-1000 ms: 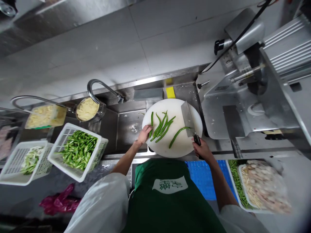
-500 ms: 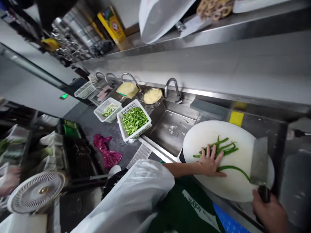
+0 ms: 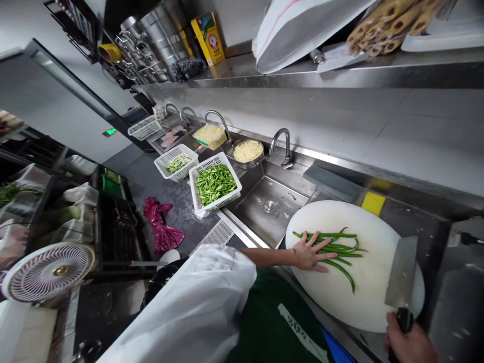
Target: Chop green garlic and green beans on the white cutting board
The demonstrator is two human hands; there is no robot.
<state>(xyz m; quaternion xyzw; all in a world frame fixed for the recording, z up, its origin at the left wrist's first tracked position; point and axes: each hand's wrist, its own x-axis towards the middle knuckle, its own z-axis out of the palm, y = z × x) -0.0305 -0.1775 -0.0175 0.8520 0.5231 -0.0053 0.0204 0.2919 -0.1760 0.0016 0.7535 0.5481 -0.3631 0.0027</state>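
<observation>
My left hand [image 3: 309,252] lies flat with fingers spread on a bunch of long green peppers [image 3: 336,247] on a round white cutting board [image 3: 351,297]. My right hand [image 3: 410,344], at the lower right corner, is closed round the black handle of a cleaver [image 3: 401,275]. The cleaver's blade rests on the board's right side, apart from the peppers.
A steel sink [image 3: 270,204] with a faucet [image 3: 282,143] lies left of the board. A white basket of cut green peppers [image 3: 215,182] and a smaller basket [image 3: 176,162] stand on the counter. A metal bowl [image 3: 247,151], a pink bag [image 3: 162,229] and a fan [image 3: 49,272] are further left.
My left hand has gathered the peppers together and now presses flat on them. The view has turned left and up. The cleaver has stayed at the board's right side.
</observation>
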